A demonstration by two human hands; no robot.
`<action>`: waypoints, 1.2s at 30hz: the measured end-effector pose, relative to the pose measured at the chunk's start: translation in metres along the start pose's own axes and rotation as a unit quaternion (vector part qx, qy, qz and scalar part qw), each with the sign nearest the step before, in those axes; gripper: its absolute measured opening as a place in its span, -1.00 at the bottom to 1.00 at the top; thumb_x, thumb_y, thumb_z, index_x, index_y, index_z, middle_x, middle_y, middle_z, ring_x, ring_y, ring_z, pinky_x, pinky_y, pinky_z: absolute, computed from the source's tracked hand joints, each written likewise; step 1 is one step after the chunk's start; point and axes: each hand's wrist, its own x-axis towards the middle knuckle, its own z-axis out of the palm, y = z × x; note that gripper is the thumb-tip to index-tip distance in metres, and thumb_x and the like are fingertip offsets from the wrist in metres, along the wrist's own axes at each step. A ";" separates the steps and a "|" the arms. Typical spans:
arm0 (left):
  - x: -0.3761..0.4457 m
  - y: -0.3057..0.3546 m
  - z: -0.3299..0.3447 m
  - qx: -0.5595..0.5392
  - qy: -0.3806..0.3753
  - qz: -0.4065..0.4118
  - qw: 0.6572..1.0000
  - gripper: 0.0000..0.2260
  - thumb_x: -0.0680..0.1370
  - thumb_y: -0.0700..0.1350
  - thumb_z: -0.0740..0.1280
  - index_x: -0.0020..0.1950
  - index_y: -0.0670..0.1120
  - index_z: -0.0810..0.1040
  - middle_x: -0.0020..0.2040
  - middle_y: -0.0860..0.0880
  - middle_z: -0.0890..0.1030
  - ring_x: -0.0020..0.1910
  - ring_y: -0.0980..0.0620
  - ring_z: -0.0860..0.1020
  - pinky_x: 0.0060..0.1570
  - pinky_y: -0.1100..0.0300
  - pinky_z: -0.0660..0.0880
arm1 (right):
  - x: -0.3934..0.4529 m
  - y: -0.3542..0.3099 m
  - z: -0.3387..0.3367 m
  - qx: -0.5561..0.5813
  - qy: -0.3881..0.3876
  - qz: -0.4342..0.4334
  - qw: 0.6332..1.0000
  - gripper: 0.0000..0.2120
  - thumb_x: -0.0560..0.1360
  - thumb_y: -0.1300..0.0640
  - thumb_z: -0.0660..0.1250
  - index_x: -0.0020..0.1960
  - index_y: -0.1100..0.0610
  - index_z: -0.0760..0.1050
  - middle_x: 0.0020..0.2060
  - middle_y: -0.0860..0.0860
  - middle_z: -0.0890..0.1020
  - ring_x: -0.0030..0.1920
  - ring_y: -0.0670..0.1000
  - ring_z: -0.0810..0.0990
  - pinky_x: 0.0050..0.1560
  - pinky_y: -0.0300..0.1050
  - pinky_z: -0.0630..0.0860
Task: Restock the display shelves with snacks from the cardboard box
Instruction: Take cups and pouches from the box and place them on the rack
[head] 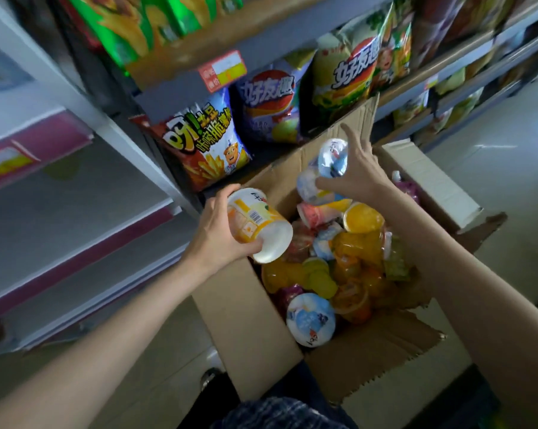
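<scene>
View from the head camera, looking down into the open cardboard box [255,308]. A yellow-labelled snack cup [256,224] is gripped in the left hand [221,233], fingers and thumb curled round its side wall; the cup is tipped over, its long axis slanting toward the box's near-left corner and its white end facing the viewer. Two blue-lidded jelly cups [329,168] are clasped together in the right hand [359,171], fingers spread and curled over them, above the box's far edge. More jelly cups [311,318] are heaped inside the box. The chip-bag shelf [277,153] lies just beyond the far edge, and the right hand is judged the nearer to it. The pale shelves [60,193] lie off the box's left edge, nearer the left hand.
</scene>
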 end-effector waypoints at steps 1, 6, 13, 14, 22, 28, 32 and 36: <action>-0.008 0.002 -0.016 0.000 0.016 0.013 1.000 -0.09 0.11 0.22 0.39 0.41 0.03 0.19 0.27 -0.03 0.33 0.18 0.13 0.30 0.08 0.33 0.23 | -0.010 -0.018 -0.002 0.010 0.002 -0.013 1.000 -0.02 0.33 -0.02 0.48 0.52 -0.01 -0.09 0.42 0.18 0.16 0.38 0.31 0.20 0.30 0.26 0.28; -0.056 -0.003 -0.119 0.021 0.145 0.112 0.983 -0.20 0.16 0.21 0.35 0.36 0.02 0.26 0.16 0.06 0.33 0.18 0.00 0.37 0.13 0.21 0.30 | -0.066 -0.117 0.011 0.022 0.011 -0.098 0.995 -0.09 0.27 0.00 0.48 0.47 -0.03 0.05 0.35 0.10 0.32 0.31 0.23 0.31 0.26 0.19 0.33; -0.103 -0.040 -0.279 -0.019 0.335 0.169 0.927 -0.39 0.24 0.19 0.38 0.21 0.19 0.21 0.23 0.01 0.36 0.24 -0.08 0.41 0.21 -0.09 0.41 | -0.123 -0.283 0.024 0.068 0.024 -0.278 0.958 -0.36 0.35 0.05 0.47 0.36 -0.01 0.29 0.17 -0.08 0.42 0.12 -0.14 0.35 -0.08 -0.47 0.25; -0.107 -0.049 -0.298 -0.013 0.354 0.174 0.919 -0.40 0.24 0.20 0.39 0.20 0.20 0.21 0.25 -0.02 0.37 0.25 -0.09 0.41 0.23 -0.09 0.40 | -0.127 -0.305 0.029 0.065 0.025 -0.297 0.952 -0.38 0.35 0.06 0.47 0.35 0.00 0.31 0.17 -0.08 0.41 0.10 -0.15 0.36 -0.06 -0.52 0.25; -0.123 -0.116 -0.396 0.138 0.430 0.137 0.882 -0.18 0.20 0.28 0.35 0.34 -0.13 0.32 0.21 -0.23 0.40 0.18 -0.08 0.30 0.24 -0.07 0.24 | -0.091 -0.451 0.097 -0.129 0.066 -0.383 0.912 -0.29 0.27 -0.17 0.40 0.36 0.01 0.32 0.31 0.08 0.34 0.27 0.23 0.34 0.22 0.17 0.34; -0.095 -0.163 -0.418 0.259 0.378 0.138 0.878 -0.10 0.10 -0.04 0.62 0.35 -0.01 0.28 0.29 -0.15 0.38 0.22 -0.17 0.31 0.21 -0.10 0.25 | -0.050 -0.485 0.143 -0.312 0.075 -0.350 0.880 -0.44 0.49 -0.02 0.28 0.43 0.09 0.22 0.41 0.11 0.26 0.43 0.23 0.14 0.41 0.20 0.07; -0.076 -0.176 -0.417 0.341 0.356 0.171 0.853 -0.12 0.07 -0.06 0.62 0.30 0.04 0.29 0.27 0.01 0.29 0.18 -0.11 0.25 0.13 -0.20 0.27 | -0.046 -0.469 0.150 -0.352 0.134 -0.373 0.848 -0.46 0.55 0.11 0.23 0.47 0.08 0.13 0.43 0.10 0.23 0.44 0.17 0.15 0.43 0.20 0.00; -0.044 -0.182 -0.423 0.407 0.332 0.144 0.839 -0.27 0.10 -0.16 0.60 0.21 -0.02 0.41 0.31 -0.07 0.37 0.21 -0.15 0.22 0.01 -0.19 0.34 | -0.045 -0.472 0.150 -0.356 0.137 -0.363 0.850 -0.43 0.54 0.11 0.22 0.49 0.04 0.10 0.45 0.10 0.19 0.44 0.16 0.14 0.43 0.19 -0.04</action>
